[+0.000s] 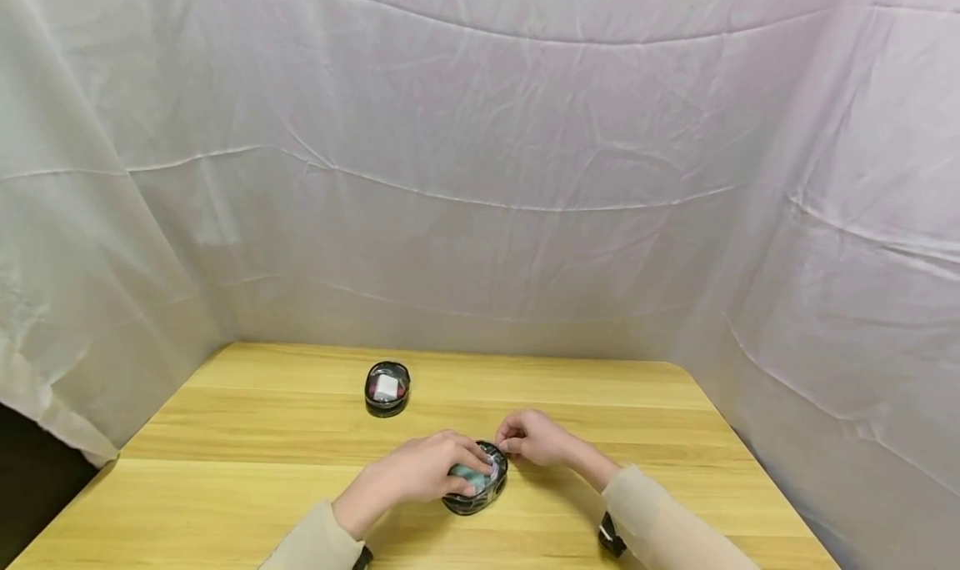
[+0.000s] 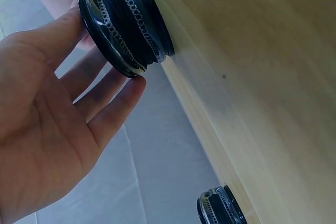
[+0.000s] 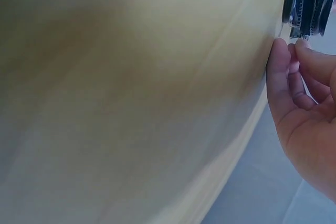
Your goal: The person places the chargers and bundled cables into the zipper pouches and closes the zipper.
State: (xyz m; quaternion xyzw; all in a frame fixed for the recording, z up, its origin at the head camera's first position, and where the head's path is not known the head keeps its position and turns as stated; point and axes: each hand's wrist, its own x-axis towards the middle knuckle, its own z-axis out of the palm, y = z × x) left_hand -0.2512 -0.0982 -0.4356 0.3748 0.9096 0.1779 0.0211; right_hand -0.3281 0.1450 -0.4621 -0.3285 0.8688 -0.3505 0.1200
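A small oval pouch (image 1: 474,503), clear with black trim and a dark zip band round its side, sits on the table. Its top shows something teal and purple inside. My left hand (image 1: 423,468) holds it from above, thumb and fingertips on the top and rim. In the left wrist view the fingers (image 2: 118,106) reach the upper rim of the pouch (image 2: 126,22). At the pouch's far right edge, my right hand (image 1: 534,438) pinches a small tab, seemingly the zip pull (image 3: 299,35), between thumb and forefinger. The fingertips hide most of that tab.
A second black-trimmed clear pouch (image 1: 387,389), with a white and red item inside, stands farther back to the left. Wood-grain table (image 1: 600,387) lies under everything. Pale cloth (image 1: 480,178) hangs behind the table and at its sides.
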